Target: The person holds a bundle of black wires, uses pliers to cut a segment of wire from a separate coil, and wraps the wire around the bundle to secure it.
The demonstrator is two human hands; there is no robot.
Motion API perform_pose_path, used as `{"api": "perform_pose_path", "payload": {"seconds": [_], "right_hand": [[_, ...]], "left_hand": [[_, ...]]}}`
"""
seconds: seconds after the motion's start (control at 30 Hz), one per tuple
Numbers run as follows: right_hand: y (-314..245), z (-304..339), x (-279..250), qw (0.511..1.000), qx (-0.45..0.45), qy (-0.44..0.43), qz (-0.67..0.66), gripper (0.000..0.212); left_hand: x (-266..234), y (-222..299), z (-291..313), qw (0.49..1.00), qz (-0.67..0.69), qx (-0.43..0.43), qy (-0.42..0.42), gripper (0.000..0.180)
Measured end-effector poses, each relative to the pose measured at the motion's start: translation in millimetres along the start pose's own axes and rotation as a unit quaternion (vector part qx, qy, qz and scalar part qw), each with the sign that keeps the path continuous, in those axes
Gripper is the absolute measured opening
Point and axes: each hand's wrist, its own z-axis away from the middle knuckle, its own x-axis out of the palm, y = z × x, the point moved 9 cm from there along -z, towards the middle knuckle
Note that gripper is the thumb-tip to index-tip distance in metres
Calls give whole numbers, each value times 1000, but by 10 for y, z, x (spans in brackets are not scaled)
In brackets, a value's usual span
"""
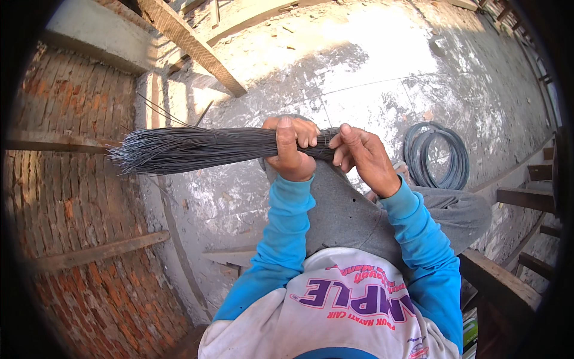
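Observation:
A thick bundle of dark cut wires lies level across the view above my lap, its splayed, lighter ends pointing left. My left hand wraps around the bundle near its right part. At the right end, my right hand has its thumb and fingers closed on the wires, and the fingers partly hide that end. A few long strands stick out above the bundle on the left. Whether my right fingertips pinch one strand or several is too small to tell.
A coil of grey wire lies on the stained concrete floor to the right. Wooden beams lean at the upper left beside a brick wall. More timber stands at the right. My grey-trousered leg is bent below the coil.

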Motion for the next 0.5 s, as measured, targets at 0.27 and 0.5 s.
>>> {"api": "perform_pose_path", "payload": {"seconds": [0.27,0.5], "right_hand": [[-255,17,37,983,-150,-36,100,34],[-736,153,71,846,-419,34,328,46]], "left_hand": [[-22,-21,-2,999,29,-4,-14,19],[-35,-11,-21,999,-14,-30,0,26]]}}
